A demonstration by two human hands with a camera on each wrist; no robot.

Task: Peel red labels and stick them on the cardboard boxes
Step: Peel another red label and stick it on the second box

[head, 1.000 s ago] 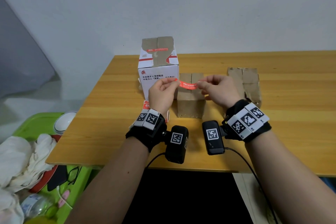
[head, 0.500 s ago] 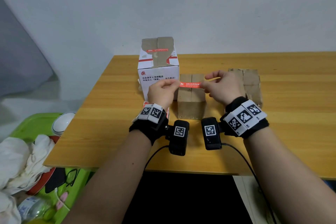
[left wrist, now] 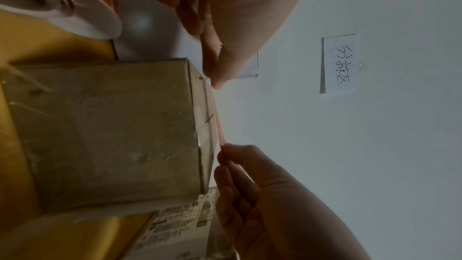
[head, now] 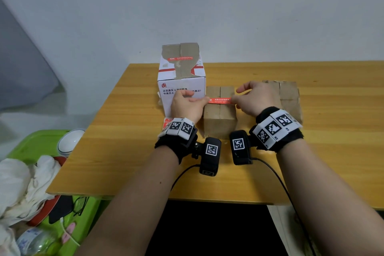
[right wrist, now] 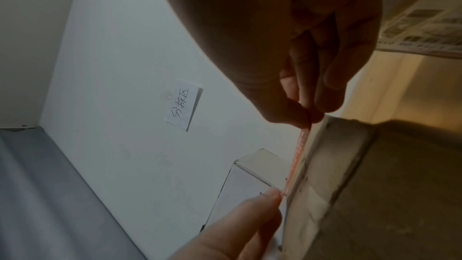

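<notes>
label (head: 219,100) over middle box (head: 219,118), between hands (head: 187,106)

1. The left hand (head: 187,106) covers the middle of the black print on the white box (head: 181,81), which stands toward the table's (head: 124,151) far left corner.
2. The small white print on the red label (head: 220,100) is too fine to read.
3. Whether the label touches the top of the small brown box (head: 219,118) cannot be told; the wrist views show it edge-on, just beside the top.
4. The right hand (head: 256,97) and its wristband hide part of the flat cardboard box (head: 288,97).
5. A red-and-white label sheet (head: 166,123) is largely hidden by the left wristband.
6. The table's right end is cut off by the picture's edge.
</notes>
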